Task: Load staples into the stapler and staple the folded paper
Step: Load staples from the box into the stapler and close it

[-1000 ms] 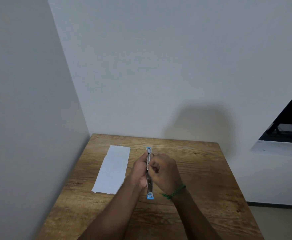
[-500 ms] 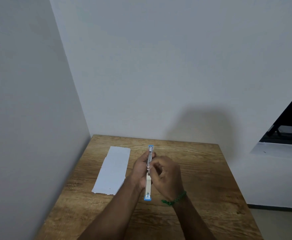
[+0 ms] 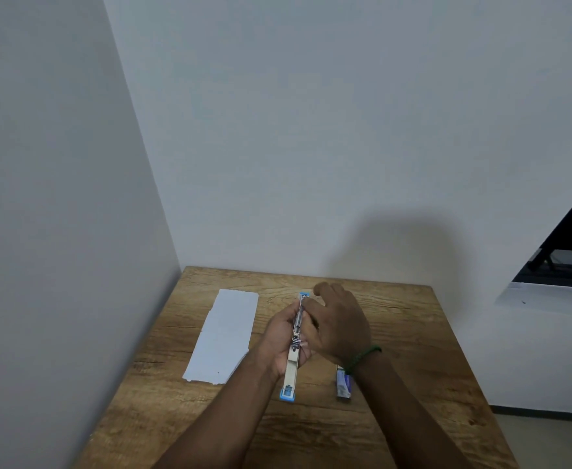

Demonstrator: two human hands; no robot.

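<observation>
A blue and metal stapler (image 3: 292, 368), swung fully open into one long strip, is above the middle of the wooden table (image 3: 409, 340). My left hand (image 3: 282, 336) grips it from the left side. My right hand (image 3: 340, 321), a green band at its wrist, touches the stapler's far half near the open metal channel, its fingers loosely spread. I cannot tell whether it pinches any staples. The folded white paper (image 3: 225, 336) lies flat to the left of my hands. A small staple box (image 3: 343, 384) lies on the table under my right wrist.
Grey walls meet at the table's far left corner. A dark window opening (image 3: 569, 258) with a white sill sits at the right. The table's right edge drops to a light floor.
My right hand has opened from a curled hold near the stapler's middle and slid toward its far end. The staple box has come into sight beneath my right wrist.
</observation>
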